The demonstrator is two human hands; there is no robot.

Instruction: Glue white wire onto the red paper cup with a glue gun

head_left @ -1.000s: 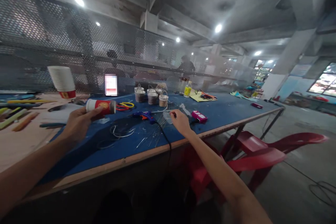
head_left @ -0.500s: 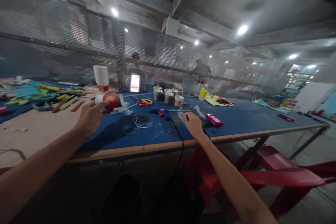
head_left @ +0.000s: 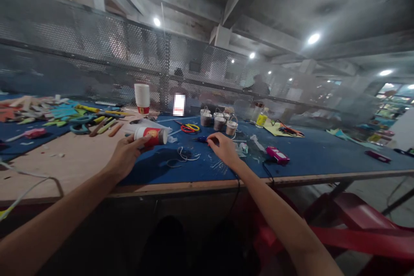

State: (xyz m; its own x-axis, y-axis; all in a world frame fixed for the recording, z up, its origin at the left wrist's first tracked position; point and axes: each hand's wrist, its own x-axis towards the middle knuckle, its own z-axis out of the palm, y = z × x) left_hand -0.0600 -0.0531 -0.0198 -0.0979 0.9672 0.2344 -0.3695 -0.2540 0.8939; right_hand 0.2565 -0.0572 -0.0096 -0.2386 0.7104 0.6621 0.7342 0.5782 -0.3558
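Over the blue table [head_left: 307,155]: left hand [head_left: 127,157] grips red paper cup [head_left: 151,135] sideways; right hand [head_left: 223,148] closes on blue glue gun [head_left: 201,139]. Likely gluing step; next needs nozzle aligned to cup.

On the blue table [head_left: 323,157], a stack of paper cups [head_left: 142,98] stands at ten o'clock, three small buckets [head_left: 218,121] and red-yellow scissors [head_left: 189,128] at twelve, a pink device [head_left: 277,155] at two o'clock.

Cup [head_left: 152,135] in left hand [head_left: 127,158], left of right hand [head_left: 223,150]; small buckets [head_left: 218,121] behind; scissors [head_left: 189,128] between.
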